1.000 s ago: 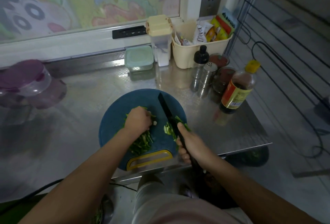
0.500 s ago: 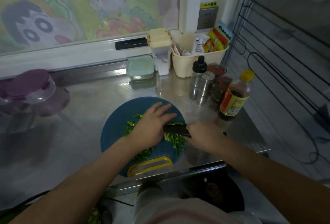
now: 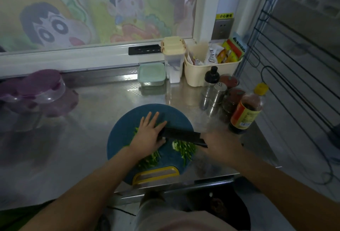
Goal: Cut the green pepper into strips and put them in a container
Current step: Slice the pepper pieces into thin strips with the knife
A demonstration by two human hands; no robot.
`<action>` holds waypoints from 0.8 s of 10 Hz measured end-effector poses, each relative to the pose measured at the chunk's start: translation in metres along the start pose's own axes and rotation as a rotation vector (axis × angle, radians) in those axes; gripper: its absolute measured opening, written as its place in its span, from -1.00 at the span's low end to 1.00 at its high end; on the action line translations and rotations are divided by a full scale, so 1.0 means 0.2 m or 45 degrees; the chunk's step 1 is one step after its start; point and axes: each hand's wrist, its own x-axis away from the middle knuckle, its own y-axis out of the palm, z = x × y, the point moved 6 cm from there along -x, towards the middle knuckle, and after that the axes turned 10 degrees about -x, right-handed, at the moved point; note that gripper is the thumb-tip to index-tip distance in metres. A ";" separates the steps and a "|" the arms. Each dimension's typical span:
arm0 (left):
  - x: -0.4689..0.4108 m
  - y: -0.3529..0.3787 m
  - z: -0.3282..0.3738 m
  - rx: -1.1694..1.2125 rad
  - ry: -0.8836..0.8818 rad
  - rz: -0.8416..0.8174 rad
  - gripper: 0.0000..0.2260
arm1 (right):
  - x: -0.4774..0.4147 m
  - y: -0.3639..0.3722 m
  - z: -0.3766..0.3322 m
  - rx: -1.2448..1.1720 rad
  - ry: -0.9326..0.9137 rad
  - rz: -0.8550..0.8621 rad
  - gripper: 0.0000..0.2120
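A round blue cutting board [image 3: 173, 115] with a yellow handle lies on the steel counter in front of me. Green pepper strips [image 3: 184, 149] lie on it in two heaps, one under my left wrist and one below the knife. My left hand [image 3: 149, 135] lies flat with straight fingers over the left heap, its thumb side against the blade. The black knife [image 3: 180, 135] is turned sideways across the board, and my right hand [image 3: 220, 148] grips its handle at the board's right edge. The right hand is blurred.
A soy sauce bottle [image 3: 246, 111] and several shakers and jars [image 3: 217, 92] stand right of the board. A green-lidded box [image 3: 151, 74], a cream dispenser [image 3: 173, 59] and a cream basket [image 3: 211, 70] line the back wall. Purple-lidded containers [image 3: 38, 87] sit at the left.
The knife has swung from pointing away from me to lying sideways across the board. My left hand has opened flat over the strips and met the blade.
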 end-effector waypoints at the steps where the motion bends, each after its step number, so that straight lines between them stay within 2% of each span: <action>1: -0.01 0.02 -0.08 0.057 -0.082 -0.052 -0.35 | 0.09 0.08 0.09 -0.360 0.222 0.011 -0.71; 2: -0.01 0.05 -0.13 0.138 -0.184 -0.107 -0.30 | 0.19 0.16 0.13 -0.740 0.489 0.088 -0.59; 4: 0.05 0.15 -0.25 0.406 -0.413 -0.161 -0.17 | 0.31 0.34 0.13 -0.846 0.796 0.171 -0.43; 5: 0.09 0.20 -0.37 0.546 -0.571 -0.181 -0.18 | 0.33 0.38 0.03 -0.902 0.824 0.138 -0.58; 6: 0.12 0.26 -0.43 0.605 -0.557 -0.230 -0.20 | 0.33 0.46 -0.02 -1.087 0.907 0.190 -0.51; 7: 0.15 0.27 -0.47 0.581 -0.476 -0.262 -0.21 | 0.37 0.36 -0.20 -1.215 1.086 0.299 -0.48; 8: 0.14 0.24 -0.50 0.602 -0.449 -0.248 -0.23 | 0.33 0.43 -0.19 -1.079 1.026 0.370 -0.39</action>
